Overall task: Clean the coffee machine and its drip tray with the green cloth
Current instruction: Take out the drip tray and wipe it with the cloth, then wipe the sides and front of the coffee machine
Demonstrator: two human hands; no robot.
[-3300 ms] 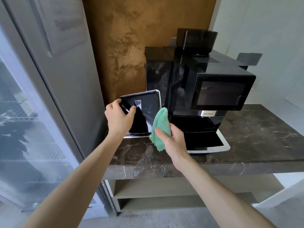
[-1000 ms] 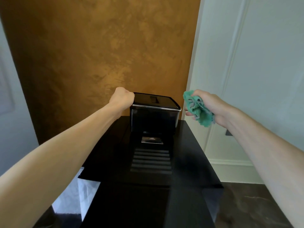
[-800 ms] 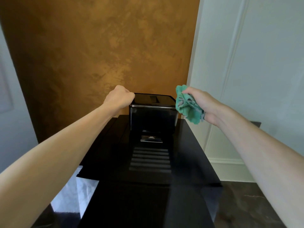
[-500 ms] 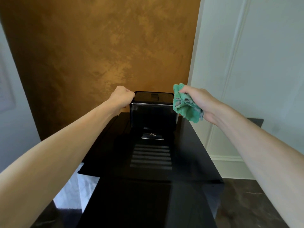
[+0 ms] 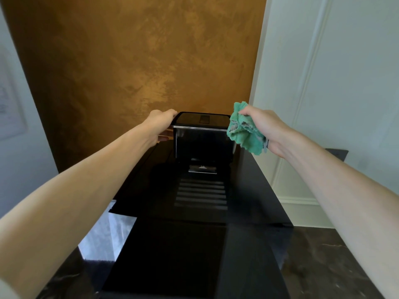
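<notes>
A: Dark marble surface (image 5: 336, 266) nearest, at six o'clock; the black coffee machine (image 5: 200, 244) stands on it, ochre wall (image 5: 140, 50) beyond.

B: And the hands?

A: Farther back, at twelve, the left hand (image 5: 160, 126) touches the lidded container (image 5: 203, 134) on the machine's top; whether that grip is closed I cannot tell. The right hand (image 5: 265, 128), grip clamped on the green cloth (image 5: 243, 129), is just beside its right edge.

B: So wiping the container comes next, cloth pressed flat. The drip tray is out of view.
</notes>
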